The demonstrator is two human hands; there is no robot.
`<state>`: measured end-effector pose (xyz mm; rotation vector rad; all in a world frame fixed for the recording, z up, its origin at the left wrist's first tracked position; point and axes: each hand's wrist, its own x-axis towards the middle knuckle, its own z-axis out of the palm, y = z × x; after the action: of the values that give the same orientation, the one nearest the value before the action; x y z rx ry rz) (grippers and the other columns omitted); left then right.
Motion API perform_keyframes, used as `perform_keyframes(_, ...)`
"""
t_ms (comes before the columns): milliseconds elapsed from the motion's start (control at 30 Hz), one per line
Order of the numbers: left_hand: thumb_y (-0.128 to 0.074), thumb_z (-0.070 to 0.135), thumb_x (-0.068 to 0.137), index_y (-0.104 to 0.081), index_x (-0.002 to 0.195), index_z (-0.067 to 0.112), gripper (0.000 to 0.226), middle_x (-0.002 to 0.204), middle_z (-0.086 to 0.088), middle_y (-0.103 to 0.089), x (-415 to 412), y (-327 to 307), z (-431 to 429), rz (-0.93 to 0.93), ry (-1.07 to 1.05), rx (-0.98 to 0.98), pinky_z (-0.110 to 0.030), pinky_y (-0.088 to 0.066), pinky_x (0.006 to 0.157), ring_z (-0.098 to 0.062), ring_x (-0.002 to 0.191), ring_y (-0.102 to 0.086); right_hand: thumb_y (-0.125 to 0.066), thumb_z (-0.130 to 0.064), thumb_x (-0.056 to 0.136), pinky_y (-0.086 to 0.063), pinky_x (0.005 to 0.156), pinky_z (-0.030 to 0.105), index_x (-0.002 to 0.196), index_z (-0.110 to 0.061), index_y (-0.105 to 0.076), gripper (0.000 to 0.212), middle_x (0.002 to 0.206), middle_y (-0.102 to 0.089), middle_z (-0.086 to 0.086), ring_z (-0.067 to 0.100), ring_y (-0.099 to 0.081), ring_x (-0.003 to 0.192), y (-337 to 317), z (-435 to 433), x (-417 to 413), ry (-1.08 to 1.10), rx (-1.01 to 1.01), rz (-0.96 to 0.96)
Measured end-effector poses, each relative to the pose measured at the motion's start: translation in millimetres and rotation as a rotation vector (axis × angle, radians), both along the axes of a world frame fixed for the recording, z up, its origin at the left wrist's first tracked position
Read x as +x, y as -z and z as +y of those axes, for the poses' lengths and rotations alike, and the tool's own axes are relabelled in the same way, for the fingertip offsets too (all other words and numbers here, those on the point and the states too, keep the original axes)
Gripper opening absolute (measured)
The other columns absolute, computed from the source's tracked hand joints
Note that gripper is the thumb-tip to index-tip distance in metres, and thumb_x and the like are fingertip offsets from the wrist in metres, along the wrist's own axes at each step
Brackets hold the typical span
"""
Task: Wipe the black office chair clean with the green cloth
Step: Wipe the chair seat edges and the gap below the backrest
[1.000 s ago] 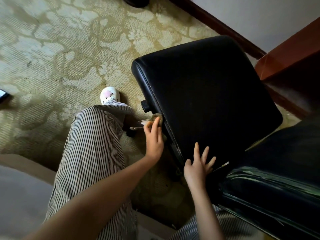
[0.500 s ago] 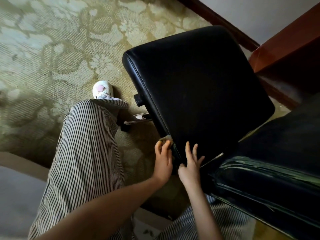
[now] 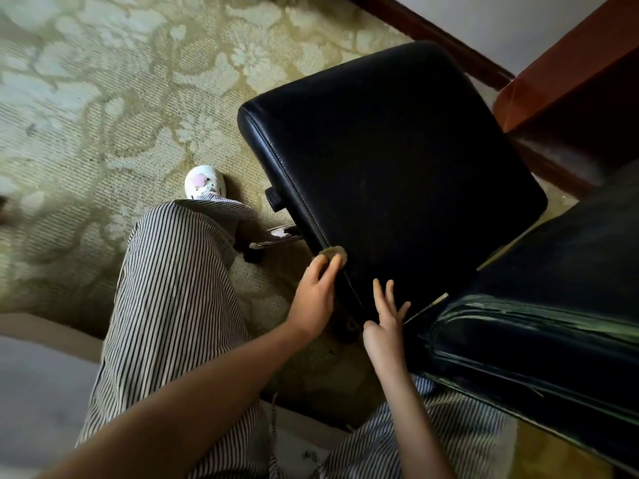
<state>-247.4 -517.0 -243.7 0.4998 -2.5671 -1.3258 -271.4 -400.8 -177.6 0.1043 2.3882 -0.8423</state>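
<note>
Your left hand (image 3: 313,300) holds the cloth (image 3: 332,252) bunched under its fingertips and pressed to the left side edge of the chair seat (image 3: 397,174), a little ahead of the rear corner. Your right hand (image 3: 385,330) holds nothing. It lies flat on the seat top at that rear corner, fingers straight and spread, beside the backrest (image 3: 553,326). From the cloth, the stitched edge runs long and straight away from you to the front corner. The next stroke probably follows that line, and your left hand is the one on it. The broad seat top lies to the right of the cloth.
</note>
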Motion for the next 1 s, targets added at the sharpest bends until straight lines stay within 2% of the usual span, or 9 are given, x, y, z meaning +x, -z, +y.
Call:
perform_keyframes(167,-0.067,-0.014,0.069,-0.051,0.128,-0.001,0.062,0.123,-0.031,-0.053,22.2,10.9,27.6,0.002,0.236,-0.072,-0.043,-0.04,0.093,-0.045,0.109,-0.057,-0.037,0.014,0.084,0.001,0.116,0.049,0.147,-0.026,-0.025,0.076,0.157,-0.003,-0.009,0.029,0.019,0.142,0.4,0.3,-2.9,0.002,-0.018,0.005)
perform_keyframes(267,-0.048,0.008,0.08,-0.056,0.123,0.003,0.044,0.116,-0.022,-0.059,28.8,12.4,29.2,0.078,0.436,-0.193,-0.035,-0.054,0.08,-0.032,0.094,-0.066,-0.036,0.007,0.091,0.005,0.116,0.045,0.145,-0.025,-0.03,0.063,0.157,-0.007,-0.008,0.026,0.017,0.143,0.1,4.5,-2.2,0.048,-0.064,0.028)
perform_keyframes(333,-0.038,0.016,0.08,-0.055,0.124,0.008,0.047,0.117,-0.013,-0.056,28.6,9.7,24.2,0.11,0.5,-0.278,-0.028,-0.056,0.069,-0.024,0.084,-0.066,-0.036,0.002,0.095,0.004,0.116,0.043,0.145,-0.026,-0.032,0.057,0.157,-0.008,-0.009,0.023,0.016,0.143,0.0,9.4,-2.2,0.06,-0.088,0.033)
perform_keyframes(433,-0.037,0.014,0.078,-0.056,0.122,0.009,0.048,0.115,-0.008,-0.049,14.6,5.8,8.7,0.158,0.43,-0.395,-0.024,-0.051,0.057,-0.021,0.071,-0.062,-0.039,0.0,0.095,0.001,0.116,0.043,0.145,-0.027,-0.031,0.057,0.157,-0.008,-0.01,0.023,0.016,0.143,0.2,16.4,-3.0,0.028,-0.077,0.035)
perform_keyframes(533,-0.035,0.012,0.072,-0.062,0.118,0.006,0.054,0.107,-0.014,-0.063,-9.9,-7.9,-16.2,0.073,0.245,-0.474,-0.025,-0.048,0.051,-0.027,0.064,-0.062,-0.04,0.0,0.095,0.003,0.115,0.042,0.146,-0.027,-0.027,0.059,0.157,-0.006,-0.01,0.023,0.018,0.143,1.0,20.1,-2.8,-0.023,-0.048,0.052)
perform_keyframes(733,-0.049,-0.004,0.081,-0.043,0.133,0.0,0.052,0.12,-0.021,-0.049,-62.4,-39.3,-53.8,-0.202,-0.134,-0.31,-0.045,-0.046,0.079,-0.039,0.096,-0.053,-0.041,-0.009,0.098,0.004,0.115,0.043,0.147,-0.028,-0.023,0.056,0.157,-0.002,-0.01,0.025,0.021,0.142,0.0,21.2,-4.4,-0.057,-0.053,0.035)
perform_keyframes(800,-0.05,0.0,0.083,-0.043,0.132,-0.001,0.049,0.118,-0.02,-0.05,-73.5,-43.6,-50.0,-0.21,-0.136,-0.356,-0.044,-0.044,0.081,-0.038,0.097,-0.052,-0.041,-0.012,0.099,0.005,0.114,0.042,0.147,-0.026,-0.022,0.054,0.157,-0.001,-0.009,0.027,0.02,0.142,0.8,22.0,-5.8,-0.06,-0.051,0.037)
perform_keyframes(933,-0.069,0.002,0.064,-0.062,0.11,-0.004,0.047,0.097,-0.016,-0.062,-69.9,-43.0,-12.2,-0.07,0.146,-0.527,-0.031,-0.051,0.058,-0.028,0.069,-0.06,-0.042,-0.013,0.099,0.005,0.114,0.041,0.148,-0.025,-0.022,0.054,0.157,-0.001,-0.008,0.028,0.02,0.142,2.4,26.0,-8.5,-0.073,-0.021,0.045)
perform_keyframes(1000,-0.06,0.006,0.069,-0.063,0.111,-0.004,0.042,0.097,-0.014,-0.063,-66.5,-37.5,-3.7,-0.043,0.223,-0.569,-0.03,-0.052,0.06,-0.026,0.069,-0.061,-0.043,-0.013,0.099,0.003,0.115,0.042,0.147,-0.026,-0.024,0.053,0.158,-0.003,-0.007,0.028,0.018,0.142,1.5,30.9,-9.6,-0.092,0.002,0.065)
